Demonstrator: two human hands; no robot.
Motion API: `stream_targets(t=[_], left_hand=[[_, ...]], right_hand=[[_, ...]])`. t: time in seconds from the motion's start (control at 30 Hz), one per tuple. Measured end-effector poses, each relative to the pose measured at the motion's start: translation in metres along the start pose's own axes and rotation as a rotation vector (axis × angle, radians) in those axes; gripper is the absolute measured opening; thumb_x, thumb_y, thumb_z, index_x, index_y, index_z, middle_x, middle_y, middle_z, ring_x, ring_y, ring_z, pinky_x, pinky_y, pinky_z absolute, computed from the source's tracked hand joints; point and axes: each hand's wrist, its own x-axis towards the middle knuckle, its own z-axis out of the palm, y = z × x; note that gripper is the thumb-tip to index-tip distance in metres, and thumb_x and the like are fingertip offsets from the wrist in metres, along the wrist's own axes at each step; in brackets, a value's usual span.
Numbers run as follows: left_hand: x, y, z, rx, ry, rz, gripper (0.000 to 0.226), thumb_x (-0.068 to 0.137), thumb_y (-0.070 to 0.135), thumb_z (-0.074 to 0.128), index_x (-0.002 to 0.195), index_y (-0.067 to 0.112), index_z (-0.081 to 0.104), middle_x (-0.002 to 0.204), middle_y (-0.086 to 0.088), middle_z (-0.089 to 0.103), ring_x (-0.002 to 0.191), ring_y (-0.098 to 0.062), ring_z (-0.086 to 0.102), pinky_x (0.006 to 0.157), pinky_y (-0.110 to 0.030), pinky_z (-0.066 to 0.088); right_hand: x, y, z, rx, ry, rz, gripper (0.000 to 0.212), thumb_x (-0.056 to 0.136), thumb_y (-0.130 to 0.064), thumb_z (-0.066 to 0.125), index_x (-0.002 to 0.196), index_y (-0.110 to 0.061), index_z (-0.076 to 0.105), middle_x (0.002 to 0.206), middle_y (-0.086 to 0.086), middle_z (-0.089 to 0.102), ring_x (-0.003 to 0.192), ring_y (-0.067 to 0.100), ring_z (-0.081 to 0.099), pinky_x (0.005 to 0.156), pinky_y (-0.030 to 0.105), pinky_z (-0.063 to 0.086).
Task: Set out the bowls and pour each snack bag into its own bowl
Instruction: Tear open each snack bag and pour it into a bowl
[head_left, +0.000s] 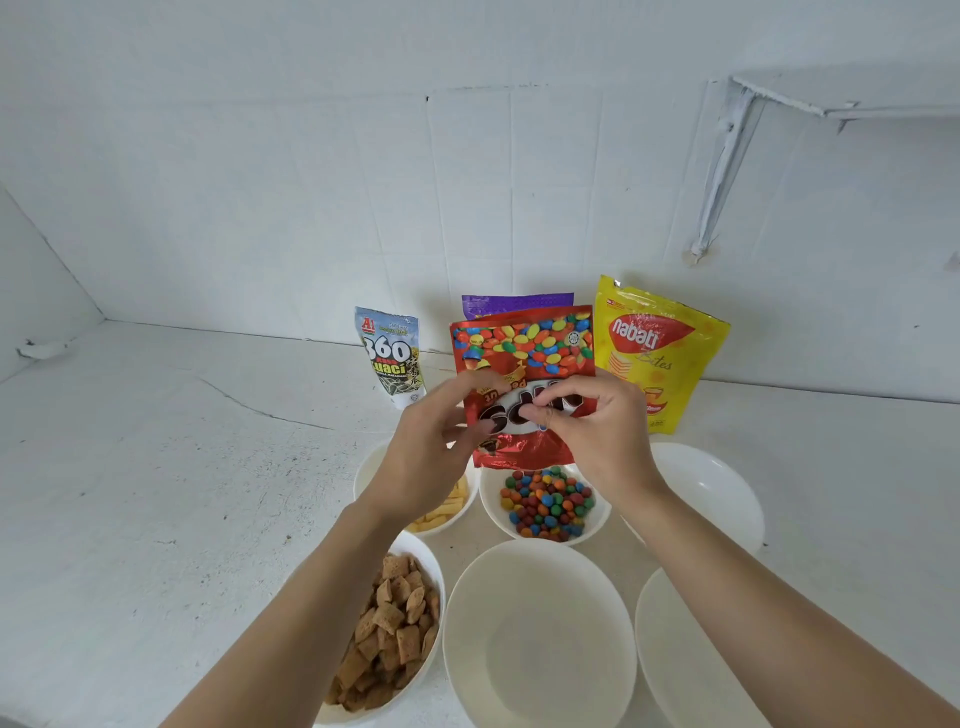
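White tiled wall (311, 182), white counter (156, 467) with a crack on its left side. Six white bowls in two rows toward the counter's front edge.

Front row:
- left bowl (434, 564): brown square biscuits
- middle bowl (540, 654): empty
- right bowl (685, 665): empty

Back row:
- left bowl (363, 467): yellow sticks, mostly hidden by the arm
- candy bowl (489, 506) in the middle: coated candies (545, 504)
- right bowl (711, 493): empty

Bags stand along the counter's back edge, against the wall: yellow wafer bag (660, 343) on the right, sunflower-seed bag (392, 358) on the left, purple bag (517, 301) in the middle with only its top strip showing.

Red candy bag (524, 353) is off the counter, held upside down (print inverted) right above the candy bowl. Left hand (431, 452) and right hand (602, 431) both pinch its front panel near the lower end, fingers curled onto the foil.

Handling, my read:
- thin glossy foil, soft and crinkly, slippery
- it holds no shape on its own
- probably light by now, but the mouth is hidden behind the hands, so I can't tell how much is left inside
- best hold is the side seams or the sealed end, now on top; those are the stiffest parts
- a pinch mid-panel just buckles the foil and can trap candies in the folds
- the candies are hard, round and will roll, so keep the mouth low over the bowl
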Motion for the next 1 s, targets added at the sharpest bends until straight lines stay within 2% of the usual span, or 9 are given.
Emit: stream_targets(t=[0.13,0.3,0.43,0.5,0.57,0.7,0.83,0.9,1.0], left_hand=[[0.004,-0.009,0.006,0.015,0.059,-0.134,0.016,0.097,-0.001,0.065,0.101,0.012,0.074,0.106,-0.001,0.072,0.091,-0.021,0.074,0.073,-0.043,0.064],[0.003,-0.008,0.012,-0.047,0.072,-0.300,0.022,0.095,-0.001,0.068,0.106,0.017,0.074,0.108,-0.002,0.072,0.087,-0.016,0.077,0.067,-0.037,0.066],[0.002,-0.010,0.014,-0.143,0.125,-0.443,0.031,0.092,-0.001,0.071,0.112,0.022,0.070,0.107,-0.003,0.074,0.085,-0.017,0.077,0.065,-0.034,0.065],[0.003,-0.009,0.013,-0.172,0.159,-0.509,0.032,0.091,0.001,0.073,0.116,0.021,0.069,0.107,-0.003,0.074,0.083,-0.014,0.077,0.064,-0.027,0.062],[0.003,-0.009,0.010,-0.166,0.181,-0.555,0.032,0.089,0.006,0.077,0.116,0.022,0.071,0.108,-0.001,0.072,0.082,-0.013,0.077,0.068,-0.028,0.063],[0.002,-0.004,0.006,-0.184,0.238,-0.609,0.027,0.085,0.011,0.082,0.109,0.022,0.076,0.107,0.006,0.071,0.075,-0.010,0.077,0.070,-0.029,0.064],[0.000,0.004,0.001,-0.243,0.336,-0.584,0.021,0.084,0.008,0.082,0.104,0.016,0.078,0.111,0.007,0.068,0.086,-0.019,0.078,0.069,-0.026,0.063],[-0.001,0.007,-0.002,-0.286,0.353,-0.562,0.015,0.087,0.004,0.078,0.101,0.009,0.075,0.111,-0.004,0.071,0.090,-0.021,0.077,0.067,-0.024,0.062],[-0.002,0.011,-0.007,-0.387,0.374,-0.567,0.004,0.093,0.000,0.069,0.094,0.004,0.071,0.102,-0.017,0.076,0.090,-0.025,0.075,0.070,-0.023,0.062]], right_hand=[[0.003,0.002,-0.001,-0.019,0.015,-0.002,0.015,0.071,-0.020,0.090,0.081,-0.018,0.078,0.094,-0.004,0.074,0.100,0.005,0.067,0.077,0.010,0.051],[-0.002,0.014,-0.002,-0.069,-0.125,0.112,0.017,0.083,-0.016,0.081,0.095,-0.023,0.072,0.102,-0.017,0.068,0.102,-0.006,0.059,0.076,0.008,0.045],[-0.009,0.020,-0.002,-0.041,-0.201,0.194,0.026,0.089,-0.019,0.076,0.105,-0.029,0.059,0.113,-0.009,0.065,0.102,0.008,0.063,0.071,0.028,0.061],[-0.010,0.023,-0.001,0.006,-0.169,0.269,0.025,0.087,-0.025,0.078,0.101,-0.033,0.057,0.111,-0.006,0.068,0.100,0.014,0.069,0.068,0.040,0.064],[-0.010,0.022,0.001,0.014,-0.113,0.324,0.020,0.086,-0.031,0.079,0.093,-0.036,0.061,0.106,-0.009,0.067,0.100,0.018,0.071,0.064,0.043,0.064],[-0.009,0.020,0.002,0.004,-0.053,0.291,0.015,0.082,-0.026,0.083,0.094,-0.025,0.074,0.118,-0.007,0.057,0.116,0.016,0.061,0.079,0.033,0.063],[-0.008,0.007,-0.001,0.167,-0.126,0.271,0.015,0.081,-0.026,0.084,0.094,-0.022,0.081,0.137,-0.019,0.051,0.127,0.006,0.054,0.089,0.025,0.056],[-0.008,-0.002,-0.004,0.265,-0.181,0.259,0.022,0.080,-0.018,0.084,0.101,-0.015,0.079,0.128,-0.010,0.064,0.120,0.007,0.061,0.088,0.019,0.054],[-0.011,-0.012,-0.010,0.382,-0.278,0.271,0.036,0.077,-0.004,0.085,0.110,-0.007,0.073,0.116,0.003,0.072,0.107,0.011,0.070,0.084,0.020,0.056]])
